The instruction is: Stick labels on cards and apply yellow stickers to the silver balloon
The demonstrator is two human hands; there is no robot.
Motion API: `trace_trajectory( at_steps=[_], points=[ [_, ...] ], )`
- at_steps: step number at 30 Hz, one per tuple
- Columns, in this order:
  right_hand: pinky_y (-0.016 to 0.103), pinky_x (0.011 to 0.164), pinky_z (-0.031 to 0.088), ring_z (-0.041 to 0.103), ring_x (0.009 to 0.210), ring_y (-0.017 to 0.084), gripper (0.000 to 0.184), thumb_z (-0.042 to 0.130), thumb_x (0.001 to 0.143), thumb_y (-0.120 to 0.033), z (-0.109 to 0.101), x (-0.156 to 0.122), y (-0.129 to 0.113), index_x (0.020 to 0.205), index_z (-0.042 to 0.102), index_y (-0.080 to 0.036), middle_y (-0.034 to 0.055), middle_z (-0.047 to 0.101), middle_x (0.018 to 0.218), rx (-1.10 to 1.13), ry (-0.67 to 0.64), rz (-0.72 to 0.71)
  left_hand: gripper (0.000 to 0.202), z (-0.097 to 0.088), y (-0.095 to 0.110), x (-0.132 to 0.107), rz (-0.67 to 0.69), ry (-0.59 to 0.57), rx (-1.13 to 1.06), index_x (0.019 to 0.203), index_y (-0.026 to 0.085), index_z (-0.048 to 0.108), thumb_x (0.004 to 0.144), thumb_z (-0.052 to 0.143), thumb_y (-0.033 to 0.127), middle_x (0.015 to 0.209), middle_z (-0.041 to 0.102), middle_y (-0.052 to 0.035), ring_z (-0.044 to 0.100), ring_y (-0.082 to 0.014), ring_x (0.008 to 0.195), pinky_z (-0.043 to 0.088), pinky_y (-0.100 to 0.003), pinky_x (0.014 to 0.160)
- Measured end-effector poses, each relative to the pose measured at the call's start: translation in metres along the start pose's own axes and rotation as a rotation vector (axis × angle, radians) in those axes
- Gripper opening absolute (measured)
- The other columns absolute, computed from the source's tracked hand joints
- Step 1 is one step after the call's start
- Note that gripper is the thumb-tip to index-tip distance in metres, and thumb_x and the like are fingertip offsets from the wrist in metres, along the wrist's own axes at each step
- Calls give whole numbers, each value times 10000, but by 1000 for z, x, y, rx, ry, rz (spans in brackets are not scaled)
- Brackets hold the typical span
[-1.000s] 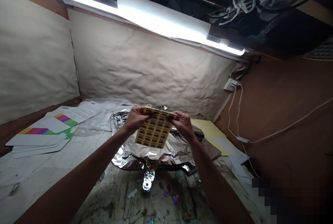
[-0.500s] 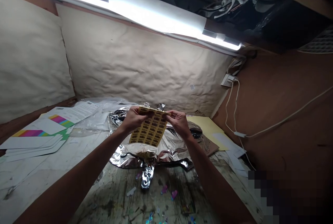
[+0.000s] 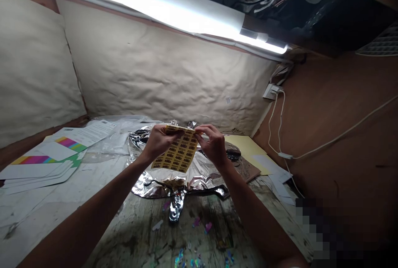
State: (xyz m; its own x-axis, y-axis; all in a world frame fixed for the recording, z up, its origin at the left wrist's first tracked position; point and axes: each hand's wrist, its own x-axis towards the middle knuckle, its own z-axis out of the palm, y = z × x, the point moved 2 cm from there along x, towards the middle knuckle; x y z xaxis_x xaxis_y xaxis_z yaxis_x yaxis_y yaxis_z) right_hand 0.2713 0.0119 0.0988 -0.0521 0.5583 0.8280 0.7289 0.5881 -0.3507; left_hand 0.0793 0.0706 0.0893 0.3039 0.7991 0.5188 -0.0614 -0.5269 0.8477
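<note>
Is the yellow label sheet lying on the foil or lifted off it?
Lifted: the left hand and right hand hold the yellow label sheet by its top edge, above the crumpled foil.

The left hand (image 3: 160,141) and right hand (image 3: 213,145) pinch the top corners of a yellow sheet of small labels (image 3: 177,150), held just above a crumpled silver foil balloon (image 3: 211,179) on a stained table (image 3: 56,214). Rainbow-striped cards (image 3: 40,169) lie stacked to the left.
</note>
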Motion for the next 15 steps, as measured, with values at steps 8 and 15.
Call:
trace_trajectory(
  at_steps=[8, 15],
  points=[
    [369, 915, 479, 600, 982, 215, 165, 567, 918, -255, 4, -3, 4, 985, 718, -247, 65, 673, 1018, -35, 4, -47, 375, 2, 0, 0, -210, -20, -213, 882, 129, 756, 636, 827, 402, 854, 759, -107, 705, -230, 676, 575, -317, 597],
    [409, 923, 476, 587, 991, 238, 136, 605, 893, -288, -6, -1, -9, 900, 726, -226, 73, 666, 975, 58, -89, 33, 386, -14, -12, 9, -137, 140, -25, 867, 125, 760, 643, 803, 438, 859, 757, -115, 702, -225, 681, 560, -302, 584]
  ],
)
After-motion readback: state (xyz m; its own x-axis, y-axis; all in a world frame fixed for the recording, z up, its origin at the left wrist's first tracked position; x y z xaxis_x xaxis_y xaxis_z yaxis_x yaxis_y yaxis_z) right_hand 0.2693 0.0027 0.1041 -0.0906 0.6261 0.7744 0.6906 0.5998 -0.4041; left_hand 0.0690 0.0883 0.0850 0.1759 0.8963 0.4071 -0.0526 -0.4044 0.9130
